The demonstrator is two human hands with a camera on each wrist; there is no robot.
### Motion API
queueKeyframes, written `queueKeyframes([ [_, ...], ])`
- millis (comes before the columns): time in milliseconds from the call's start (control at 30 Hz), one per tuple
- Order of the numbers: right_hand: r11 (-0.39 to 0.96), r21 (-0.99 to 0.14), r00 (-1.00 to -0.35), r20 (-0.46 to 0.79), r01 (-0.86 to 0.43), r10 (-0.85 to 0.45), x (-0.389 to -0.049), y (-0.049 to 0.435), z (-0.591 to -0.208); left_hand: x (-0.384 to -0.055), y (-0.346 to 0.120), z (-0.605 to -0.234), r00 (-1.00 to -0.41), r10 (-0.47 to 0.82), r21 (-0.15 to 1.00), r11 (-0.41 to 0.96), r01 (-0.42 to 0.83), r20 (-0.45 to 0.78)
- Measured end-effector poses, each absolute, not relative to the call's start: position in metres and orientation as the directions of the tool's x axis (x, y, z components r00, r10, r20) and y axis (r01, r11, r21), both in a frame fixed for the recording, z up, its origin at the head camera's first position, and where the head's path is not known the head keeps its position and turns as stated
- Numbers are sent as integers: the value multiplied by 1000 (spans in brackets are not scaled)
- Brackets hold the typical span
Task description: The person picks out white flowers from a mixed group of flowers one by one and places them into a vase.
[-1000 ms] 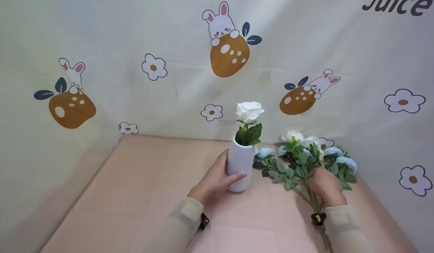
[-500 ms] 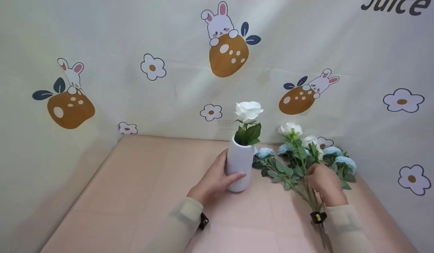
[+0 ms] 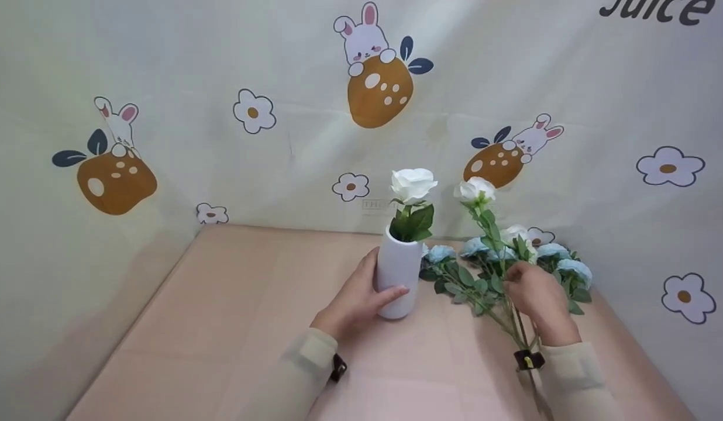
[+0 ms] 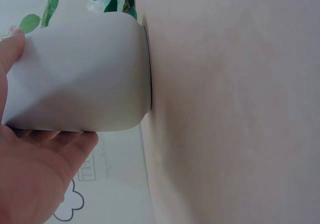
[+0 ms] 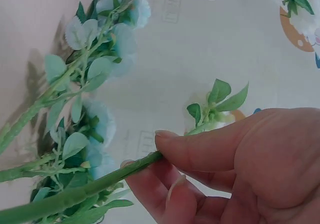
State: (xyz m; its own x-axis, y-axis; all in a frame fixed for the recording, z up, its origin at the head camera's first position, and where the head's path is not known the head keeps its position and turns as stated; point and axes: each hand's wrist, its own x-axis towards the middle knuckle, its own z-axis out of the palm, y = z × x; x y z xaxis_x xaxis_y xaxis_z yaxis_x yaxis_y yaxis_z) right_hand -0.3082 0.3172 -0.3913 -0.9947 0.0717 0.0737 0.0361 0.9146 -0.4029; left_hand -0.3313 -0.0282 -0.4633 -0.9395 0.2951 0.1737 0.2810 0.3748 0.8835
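Note:
My left hand (image 3: pixel 355 292) grips a white vase (image 3: pixel 399 275) that stands upright on the table, thumb across its front. Out of the vase's mouth rises one white rose (image 3: pixel 414 186) with dark green leaves. To the right, my right hand (image 3: pixel 537 298) pinches the green stem (image 5: pixel 107 181) of a second white rose (image 3: pixel 477 190) between thumb and fingers. That rose's head is lifted above the other flowers. Another white rose (image 3: pixel 516 235) lies behind my right hand, among blue flowers (image 3: pixel 574 273) with green leaves.
The pinkish table (image 3: pixel 250 292) reaches back to a printed wall cloth (image 3: pixel 297 146) with rabbits and flowers. More blue flowers (image 3: pixel 440 254) lie close right of the vase, their stems running toward the front. A black wrist strap (image 3: pixel 529 359) overlaps the stems.
My right hand has lifted the pinched white rose up and slightly left, out of the pile of flowers. The left hand and the vase hold still.

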Motion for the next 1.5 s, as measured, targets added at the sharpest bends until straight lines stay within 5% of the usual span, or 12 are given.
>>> queueKeyframes([
  [1500, 858, -503, -929, 356, -103, 98, -286, 282, -374, -333, -28, -464, -939, 290, 886, 364, 288, 185],
])
